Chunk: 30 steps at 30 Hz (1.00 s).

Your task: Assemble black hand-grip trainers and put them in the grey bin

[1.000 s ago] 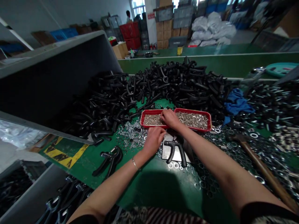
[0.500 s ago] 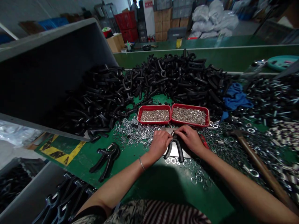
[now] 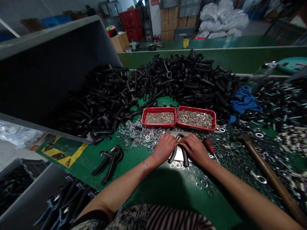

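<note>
My left hand (image 3: 165, 148) and my right hand (image 3: 194, 147) meet over a black two-armed handle part (image 3: 178, 155) that lies on a small metal plate (image 3: 178, 153) on the green table. The fingers of both hands are curled and pinch at the top of the part, where its arms join. What the fingertips grip there is too small to make out. Just beyond the hands stand two red trays (image 3: 178, 118) filled with small silver metal pieces. Loose washers (image 3: 139, 135) lie scattered around the hands.
A big heap of black handle parts (image 3: 148, 86) fills the back of the table. An assembled black handle (image 3: 109, 161) lies to the left, a red screwdriver (image 3: 209, 146) and a wooden-handled hammer (image 3: 266, 169) to the right. A blue cloth (image 3: 244, 100) and grey bins (image 3: 48, 198) sit nearby.
A second ago my right hand was in the left red tray and my left hand among the washers. Both have come back to the black part on the plate.
</note>
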{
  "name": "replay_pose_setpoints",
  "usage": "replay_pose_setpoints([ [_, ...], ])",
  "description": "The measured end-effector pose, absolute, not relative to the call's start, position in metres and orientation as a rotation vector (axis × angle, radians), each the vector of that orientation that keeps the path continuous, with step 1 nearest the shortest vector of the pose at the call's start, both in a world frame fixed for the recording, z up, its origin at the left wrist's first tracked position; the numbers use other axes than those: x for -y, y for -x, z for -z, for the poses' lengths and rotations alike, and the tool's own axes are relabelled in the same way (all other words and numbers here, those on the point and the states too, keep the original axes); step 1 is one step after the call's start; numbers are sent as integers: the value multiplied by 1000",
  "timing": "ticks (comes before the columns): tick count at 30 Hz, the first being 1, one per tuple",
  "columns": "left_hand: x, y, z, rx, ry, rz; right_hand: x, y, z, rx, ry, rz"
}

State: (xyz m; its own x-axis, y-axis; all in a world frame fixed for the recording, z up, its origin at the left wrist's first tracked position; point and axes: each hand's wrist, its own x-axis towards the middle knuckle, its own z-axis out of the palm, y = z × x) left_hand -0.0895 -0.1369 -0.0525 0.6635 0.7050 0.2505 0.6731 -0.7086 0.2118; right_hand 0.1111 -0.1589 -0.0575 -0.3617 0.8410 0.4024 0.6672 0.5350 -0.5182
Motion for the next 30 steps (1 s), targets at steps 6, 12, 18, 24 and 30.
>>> replay_pose_setpoints([
  [6,138,90,55,-1227,-2533,-644,159,-108,57,2205,1219,-256],
  [12,138,91,57,-1274,-2352,-711,156,-109,55,2395,1225,-89],
  [18,141,89,55,-1273,-2411,-710,157,-109,51,2529,1205,38],
  [24,140,87,57,-1245,-2654,-675,165,-110,43,2443,1192,-158],
  [30,138,95,60,-1032,-2908,-616,203,-192,39,2204,1495,-137],
])
